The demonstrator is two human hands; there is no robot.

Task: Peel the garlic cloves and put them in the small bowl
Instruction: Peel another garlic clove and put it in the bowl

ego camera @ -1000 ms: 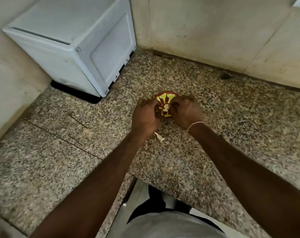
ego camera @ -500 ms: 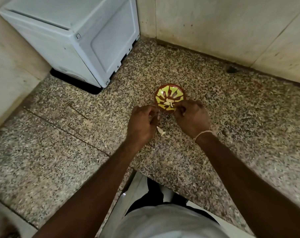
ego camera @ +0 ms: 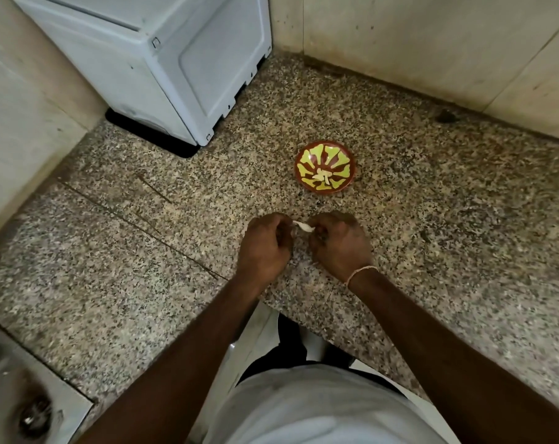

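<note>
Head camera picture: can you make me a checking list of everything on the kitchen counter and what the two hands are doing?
Surface: speckled granite counter, with a thin crack line on its left part.
Job's things: small bowl, red with yellow-green pattern, holds a few pale peeled cloves; one garlic clove sits between the hands, nearer than the bowl.
Clutter: nothing seen.
Grippers: left hand and right hand both pinch the clove; a thread band circles the right wrist.
Cables: nothing seen.
Surroundings: white appliance in the back left corner, tiled walls, sink with a drain at the lower left.
</note>
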